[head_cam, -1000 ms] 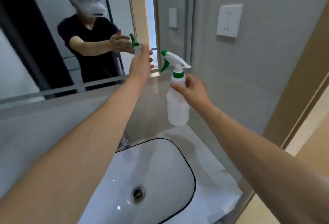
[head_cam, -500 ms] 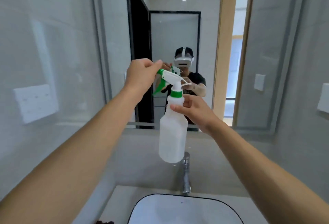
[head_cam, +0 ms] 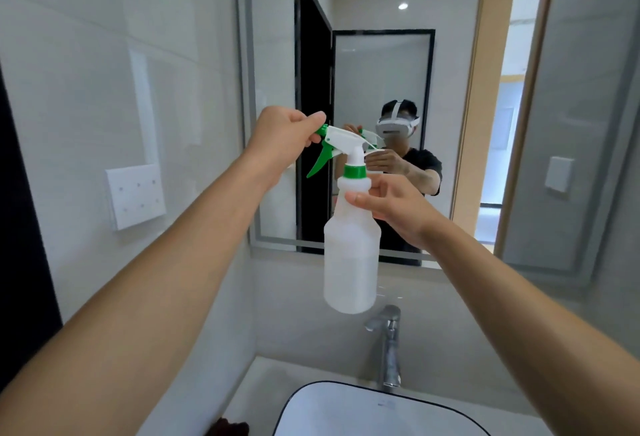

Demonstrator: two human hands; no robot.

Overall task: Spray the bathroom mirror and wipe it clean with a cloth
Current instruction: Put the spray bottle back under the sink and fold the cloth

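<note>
Spray bottle (head_cam: 349,248) held up before the mirror (head_cam: 381,82): right hand (head_cam: 391,209) grips its neck, left hand (head_cam: 282,134) pinches the green nozzle tip (head_cam: 321,130). Risk: nozzle aims sideways at the wall; over-twisting could loosen it.

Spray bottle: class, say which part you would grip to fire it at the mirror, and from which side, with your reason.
Grip the spray bottle round its narrow neck below the green collar, coming from the right, where the right hand holds it. The green trigger hangs left, toward the mirror.
</note>
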